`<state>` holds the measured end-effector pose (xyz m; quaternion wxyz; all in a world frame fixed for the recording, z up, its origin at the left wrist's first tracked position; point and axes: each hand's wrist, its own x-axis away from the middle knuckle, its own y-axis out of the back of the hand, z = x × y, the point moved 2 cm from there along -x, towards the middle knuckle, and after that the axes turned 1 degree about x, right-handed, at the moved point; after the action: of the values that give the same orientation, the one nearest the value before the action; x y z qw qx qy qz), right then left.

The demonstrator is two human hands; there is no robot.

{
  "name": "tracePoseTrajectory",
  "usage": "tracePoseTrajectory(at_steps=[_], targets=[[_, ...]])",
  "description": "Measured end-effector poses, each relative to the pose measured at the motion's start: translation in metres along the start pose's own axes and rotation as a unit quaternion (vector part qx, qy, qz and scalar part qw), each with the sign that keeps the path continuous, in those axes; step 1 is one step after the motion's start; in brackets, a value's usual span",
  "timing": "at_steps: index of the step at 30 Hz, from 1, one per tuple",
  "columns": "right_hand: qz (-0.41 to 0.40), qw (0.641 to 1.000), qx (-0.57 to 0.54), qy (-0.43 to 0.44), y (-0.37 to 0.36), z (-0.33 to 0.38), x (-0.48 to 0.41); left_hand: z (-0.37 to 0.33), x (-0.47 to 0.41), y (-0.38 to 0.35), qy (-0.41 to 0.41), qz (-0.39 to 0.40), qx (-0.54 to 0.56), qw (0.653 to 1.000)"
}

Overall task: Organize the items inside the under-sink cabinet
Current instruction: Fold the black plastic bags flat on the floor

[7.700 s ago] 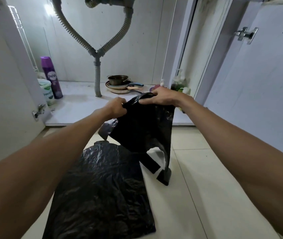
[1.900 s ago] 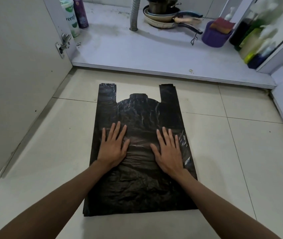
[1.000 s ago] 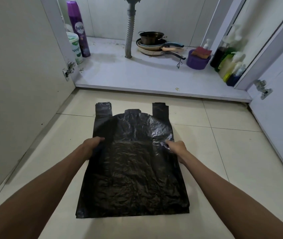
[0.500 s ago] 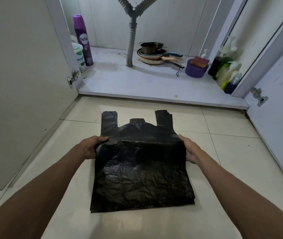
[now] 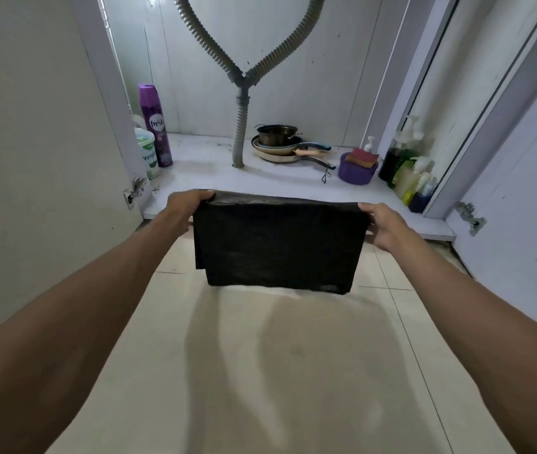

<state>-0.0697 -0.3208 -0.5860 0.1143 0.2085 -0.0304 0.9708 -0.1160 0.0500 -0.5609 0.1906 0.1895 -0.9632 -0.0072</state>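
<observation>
We held the folded black plastic bag (image 5: 277,247) clear of the floor tiles before the open cabinet, left hand (image 5: 188,204) and right hand (image 5: 380,227) each pinching a top corner. Stowing seemed underway; next it needed laying flat on the bare cabinet floor (image 5: 214,181).

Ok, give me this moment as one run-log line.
phase: holding folded black bag | left hand: grips top left corner | right hand: grips top right corner | position: hangs above floor, facing open cabinet
</observation>
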Motion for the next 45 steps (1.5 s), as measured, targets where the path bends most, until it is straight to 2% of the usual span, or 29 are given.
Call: tracePoseTrajectory(at_steps=[4,8,11,14,18,20,24,27,37,45], targets=[[-0.056,0.997,-0.033,0.041,-0.002,0.026,-0.006,-0.033,-0.006,-0.015,-0.065,-0.027,0.042,0.997],[-0.098,0.994,0.055,0.014,0.005,0.000,-0.004,-0.016,-0.006,-0.021,-0.056,-0.056,0.040,0.996],[-0.056,0.988,0.134,-0.044,0.016,-0.046,0.002,0.029,-0.003,-0.019,-0.045,-0.065,-0.026,0.997],[-0.033,0.967,0.221,-0.124,0.029,-0.094,0.010,0.088,0.003,-0.015,0.024,-0.040,-0.119,0.992],[-0.007,0.918,0.350,-0.184,0.045,-0.141,0.024,0.161,0.009,-0.008,0.109,0.060,-0.250,0.960],[0.019,0.899,0.385,-0.209,0.053,-0.156,0.029,0.184,0.013,-0.006,0.128,0.085,-0.301,0.941],[0.081,0.882,0.385,-0.260,0.061,-0.174,0.038,0.201,0.023,-0.001,0.144,0.094,-0.334,0.927],[0.087,0.887,0.377,-0.250,0.067,-0.183,0.039,0.212,0.020,0.007,0.169,0.087,-0.317,0.929],[0.160,0.899,0.351,-0.208,0.087,-0.194,0.043,0.223,0.016,0.008,0.096,0.086,-0.383,0.915],[0.197,0.842,0.438,-0.244,0.099,-0.201,0.053,0.226,0.014,0.009,0.085,0.071,-0.351,0.930]])
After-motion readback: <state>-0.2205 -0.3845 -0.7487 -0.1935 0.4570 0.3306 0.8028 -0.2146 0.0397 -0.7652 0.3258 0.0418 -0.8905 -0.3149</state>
